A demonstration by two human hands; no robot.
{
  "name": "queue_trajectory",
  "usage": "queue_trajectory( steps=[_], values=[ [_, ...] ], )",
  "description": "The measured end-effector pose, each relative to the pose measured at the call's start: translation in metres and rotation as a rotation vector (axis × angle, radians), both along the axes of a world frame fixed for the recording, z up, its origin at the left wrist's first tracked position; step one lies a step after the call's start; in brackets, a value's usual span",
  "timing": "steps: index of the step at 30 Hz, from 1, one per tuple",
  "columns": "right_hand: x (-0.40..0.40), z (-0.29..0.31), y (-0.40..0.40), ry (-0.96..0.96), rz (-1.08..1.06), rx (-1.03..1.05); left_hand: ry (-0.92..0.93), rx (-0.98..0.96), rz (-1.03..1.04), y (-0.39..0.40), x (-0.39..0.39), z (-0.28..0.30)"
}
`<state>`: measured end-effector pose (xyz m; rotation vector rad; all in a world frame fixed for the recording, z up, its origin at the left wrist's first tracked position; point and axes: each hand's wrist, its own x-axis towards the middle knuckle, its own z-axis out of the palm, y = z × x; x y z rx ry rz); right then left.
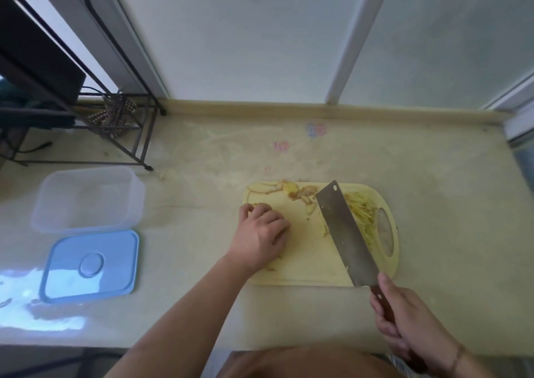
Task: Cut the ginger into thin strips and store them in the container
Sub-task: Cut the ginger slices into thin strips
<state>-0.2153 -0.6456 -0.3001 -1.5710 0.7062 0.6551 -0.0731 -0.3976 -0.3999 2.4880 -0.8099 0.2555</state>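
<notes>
- We have the cleaver (pixel 342 233) up in our right hand (pixel 410 320), fingers wrapped tight round its dark wooden handle at the near right edge of the counter (pixel 202 152).
- Its long axis runs on a diagonal: handle low and right toward us, the squared tip pointing up and left across the cutting board (pixel 306 262).
- The blade leans over the board's right half, with a few yellow bits just beside its left edge.
- Right of the blade lies the pile of ginger strips (pixel 364 215), strewn along the board's right side next to the oval handle hole, most of them lined up roughly with the knife.
- Our left hand (pixel 263 233) sits on the board's left part, fingers curled down; a sliver of ginger shows at its far edge, but we cannot tell whether it grips it.
- Peelings and scraps (pixel 291 191) lie along the board's far edge.
- Well to the left, the clear container (pixel 86 198) stands open, its blue lid (pixel 92 265) flat just in front of it.
</notes>
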Motion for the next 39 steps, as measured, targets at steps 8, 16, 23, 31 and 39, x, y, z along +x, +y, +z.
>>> queue_trajectory(
  steps=[8, 16, 23, 31, 39],
  values=[
    [0.002, -0.005, 0.0, -0.014, 0.031, -0.004, 0.259, 0.014, 0.113, -0.02, 0.058, 0.028],
    [0.003, -0.005, 0.0, -0.011, -0.026, 0.038, 0.211, 0.097, 0.004, -0.027, 0.078, 0.027],
    [0.005, -0.004, 0.002, -0.018, -0.011, 0.035, 0.365, 0.017, 0.141, -0.021, 0.079, 0.043],
    [0.004, -0.002, 0.004, -0.06, -0.006, 0.022, 0.706, -0.203, 0.244, -0.031, 0.002, 0.072],
    [0.002, -0.002, 0.005, -0.068, -0.007, 0.011, 0.136, 0.038, 0.089, -0.022, -0.046, 0.021]
  ],
)
